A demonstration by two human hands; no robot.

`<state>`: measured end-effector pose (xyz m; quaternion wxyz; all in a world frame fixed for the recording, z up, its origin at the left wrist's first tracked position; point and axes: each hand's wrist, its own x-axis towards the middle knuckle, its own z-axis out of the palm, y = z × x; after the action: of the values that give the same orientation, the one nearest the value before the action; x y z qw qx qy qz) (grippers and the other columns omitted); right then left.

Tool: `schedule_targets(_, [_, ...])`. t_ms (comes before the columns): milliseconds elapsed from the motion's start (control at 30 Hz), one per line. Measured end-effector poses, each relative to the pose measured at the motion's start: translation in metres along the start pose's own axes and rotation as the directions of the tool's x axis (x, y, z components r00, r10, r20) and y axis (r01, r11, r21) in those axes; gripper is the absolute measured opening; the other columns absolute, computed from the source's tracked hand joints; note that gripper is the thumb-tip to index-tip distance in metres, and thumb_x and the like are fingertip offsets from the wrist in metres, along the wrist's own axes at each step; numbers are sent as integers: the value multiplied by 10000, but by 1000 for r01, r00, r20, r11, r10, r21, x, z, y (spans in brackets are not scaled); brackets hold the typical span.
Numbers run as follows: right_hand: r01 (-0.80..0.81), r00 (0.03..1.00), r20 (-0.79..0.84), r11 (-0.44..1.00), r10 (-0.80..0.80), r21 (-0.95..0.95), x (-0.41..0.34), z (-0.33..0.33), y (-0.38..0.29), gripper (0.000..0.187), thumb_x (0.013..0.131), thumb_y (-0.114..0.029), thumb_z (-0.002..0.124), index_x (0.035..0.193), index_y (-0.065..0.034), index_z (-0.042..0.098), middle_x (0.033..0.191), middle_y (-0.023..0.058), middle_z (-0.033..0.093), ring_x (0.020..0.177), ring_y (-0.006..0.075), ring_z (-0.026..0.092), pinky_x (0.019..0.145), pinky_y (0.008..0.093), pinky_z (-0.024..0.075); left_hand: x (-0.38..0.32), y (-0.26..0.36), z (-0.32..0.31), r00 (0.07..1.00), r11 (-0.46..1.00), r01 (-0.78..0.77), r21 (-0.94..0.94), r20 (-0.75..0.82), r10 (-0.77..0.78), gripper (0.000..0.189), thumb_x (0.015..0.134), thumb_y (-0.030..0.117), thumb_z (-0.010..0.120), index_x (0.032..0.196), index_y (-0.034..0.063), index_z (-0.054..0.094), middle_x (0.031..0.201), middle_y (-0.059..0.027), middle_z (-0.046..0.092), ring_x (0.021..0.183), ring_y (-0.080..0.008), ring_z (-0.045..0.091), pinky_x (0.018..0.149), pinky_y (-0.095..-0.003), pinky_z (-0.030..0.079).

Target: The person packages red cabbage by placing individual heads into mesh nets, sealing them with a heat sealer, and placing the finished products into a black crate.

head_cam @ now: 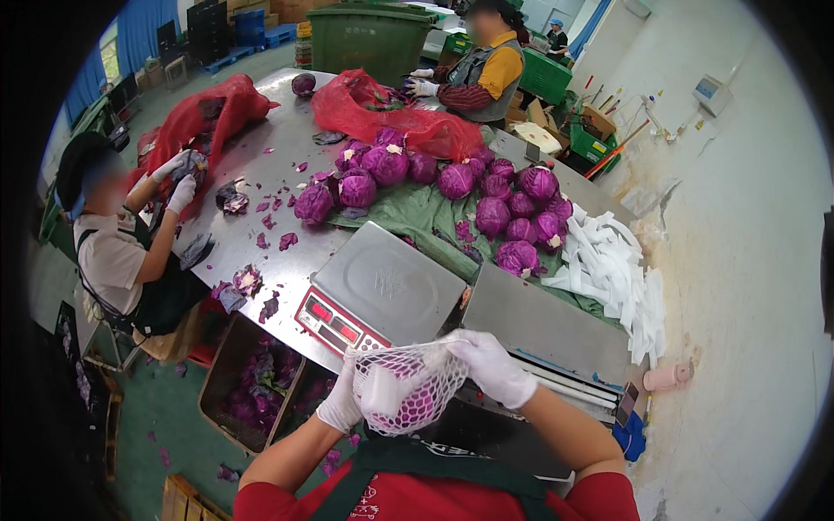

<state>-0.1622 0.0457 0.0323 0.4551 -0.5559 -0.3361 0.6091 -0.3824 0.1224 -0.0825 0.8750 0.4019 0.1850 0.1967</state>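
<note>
Both my hands wear thin white gloves and grip a white foam net sleeve in front of my apron. Inside the mesh sits a purple cabbage, together with a pale white piece whose kind I cannot make out. My left hand holds the sleeve's left side, close to the scale's front corner. The upper right edge of the mesh is pinched in my right hand and pulled outward. Just beyond lies a digital scale with a steel pan and a lit red display.
Several trimmed purple cabbages rest on green sheeting. Flattened white net sleeves pile at right beside a steel-topped machine. Leaf scraps fill a crate at lower left. Co-workers handle cabbages near red mesh sacks.
</note>
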Motion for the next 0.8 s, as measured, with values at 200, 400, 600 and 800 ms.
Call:
schedule_targets(200, [173,737,675,952,45,-253,-88,6,-14,702,971,-507,474,1442,4,374,1394,125,483,1268,172,444,1094,322,308,-21,-18,37,973,791,218,-572,68,-220,812,950,676,292,1417,23,413,1377,-206,507,1224,-348,530,1083,-471,398])
schedule_targets(400, [-38,920,377,933,-108,359,-109,-51,30,550,982,-321,535,1412,-5,400,1283,107,575,1101,153,601,937,291,493,-22,-4,137,995,807,91,-584,12,-103,598,955,443,375,1247,-50,547,1208,-200,621,1100,-305,609,1002,-433,473])
schedule_targets(600, [-356,921,387,471,32,807,-188,-54,88,651,994,-538,385,1446,-70,382,1436,95,467,1332,266,419,1124,463,321,-6,-39,158,975,822,-158,-547,45,217,296,912,205,466,1029,-41,583,983,-166,659,977,-288,636,912,-429,511])
schedule_targets(800, [302,937,-69,694,-342,654,-206,-91,90,542,965,-330,449,1415,-31,407,1410,132,498,1295,275,473,1124,436,342,27,-27,228,872,838,-488,-243,-174,457,462,912,197,518,1330,15,439,1253,-159,542,1194,-258,516,1047,-393,391])
